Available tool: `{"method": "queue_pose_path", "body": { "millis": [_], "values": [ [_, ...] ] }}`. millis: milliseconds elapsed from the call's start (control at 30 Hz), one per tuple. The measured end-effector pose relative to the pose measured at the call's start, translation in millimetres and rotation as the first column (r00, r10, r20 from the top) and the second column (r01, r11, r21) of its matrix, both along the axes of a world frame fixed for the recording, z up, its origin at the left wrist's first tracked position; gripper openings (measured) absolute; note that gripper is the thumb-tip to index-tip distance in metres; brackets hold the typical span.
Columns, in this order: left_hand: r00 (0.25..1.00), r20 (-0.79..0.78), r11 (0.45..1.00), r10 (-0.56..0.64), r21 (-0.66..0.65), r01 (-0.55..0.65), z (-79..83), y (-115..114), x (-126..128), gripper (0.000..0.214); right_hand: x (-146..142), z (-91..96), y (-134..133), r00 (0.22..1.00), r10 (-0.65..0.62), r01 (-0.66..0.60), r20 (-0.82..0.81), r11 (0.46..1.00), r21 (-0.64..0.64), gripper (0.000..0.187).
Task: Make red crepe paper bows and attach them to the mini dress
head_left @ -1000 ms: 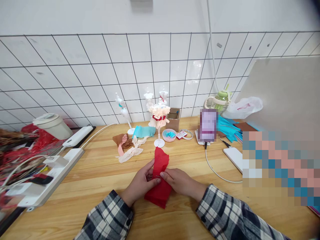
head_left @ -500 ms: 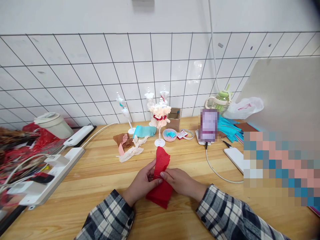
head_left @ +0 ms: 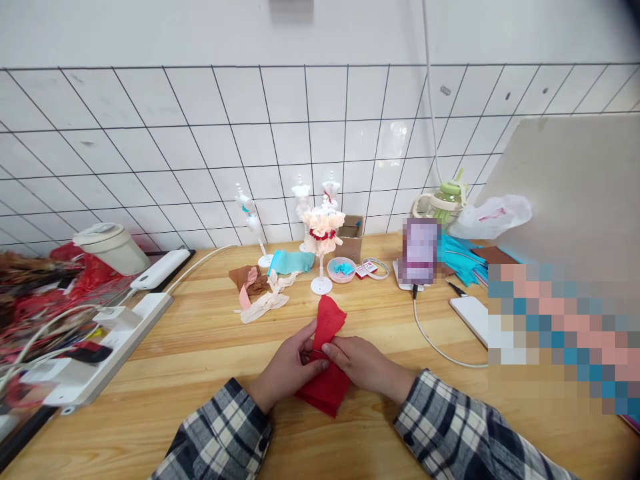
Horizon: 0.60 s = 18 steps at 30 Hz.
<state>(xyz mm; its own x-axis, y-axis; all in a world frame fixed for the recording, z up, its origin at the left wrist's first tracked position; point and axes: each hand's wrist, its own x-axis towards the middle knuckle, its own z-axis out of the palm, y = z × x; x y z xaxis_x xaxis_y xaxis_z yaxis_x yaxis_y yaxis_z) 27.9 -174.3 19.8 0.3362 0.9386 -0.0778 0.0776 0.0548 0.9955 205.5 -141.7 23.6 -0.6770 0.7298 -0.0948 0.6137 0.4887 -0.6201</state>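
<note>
Between my hands, over the front middle of the wooden table, is a strip of red crepe paper (head_left: 327, 387). My left hand (head_left: 293, 360) grips it from the left, thumb on top and fingers partly hidden behind. From the right, my right hand (head_left: 360, 360) pinches the same strip between thumb and fingers, close to my left thumb. The upper end sticks up above the hands, and a wider part hangs below. Just beyond the paper stands a small white dress form (head_left: 321, 285) wearing a ruffled peach dress (head_left: 323, 227) with a red band.
Behind are more small dress forms (head_left: 253, 223), a cardboard box (head_left: 353, 240) and a pink bowl (head_left: 341, 270). Brown, peach and turquoise scraps (head_left: 290, 262) lie to the left. A power strip (head_left: 120, 353) runs along the left side. A phone (head_left: 420, 253) with a cable stands at right.
The view has shifted slightly, so everything sits a little farther right. Both hands keep their hold on the red crepe paper, whose upper end leans a little more to the right.
</note>
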Motion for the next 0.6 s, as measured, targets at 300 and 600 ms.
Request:
{"method": "queue_pose_path", "body": {
  "millis": [300, 600],
  "values": [
    [0.987, -0.157, 0.999, 0.010, 0.043, -0.003, 2.3, -1.2, 2.1, 0.078, -0.8, -0.5, 0.5, 0.999, 0.023, -0.024, 0.042, 0.999, 0.035, 0.052],
    [0.989, -0.147, 0.999, 0.001, 0.052, 0.007, -3.8, -0.4, -0.5, 0.082, 1.0, 2.5, 0.1, 1.000, 0.003, -0.003, -0.016, 1.000, -0.029, 0.053]
  ]
}}
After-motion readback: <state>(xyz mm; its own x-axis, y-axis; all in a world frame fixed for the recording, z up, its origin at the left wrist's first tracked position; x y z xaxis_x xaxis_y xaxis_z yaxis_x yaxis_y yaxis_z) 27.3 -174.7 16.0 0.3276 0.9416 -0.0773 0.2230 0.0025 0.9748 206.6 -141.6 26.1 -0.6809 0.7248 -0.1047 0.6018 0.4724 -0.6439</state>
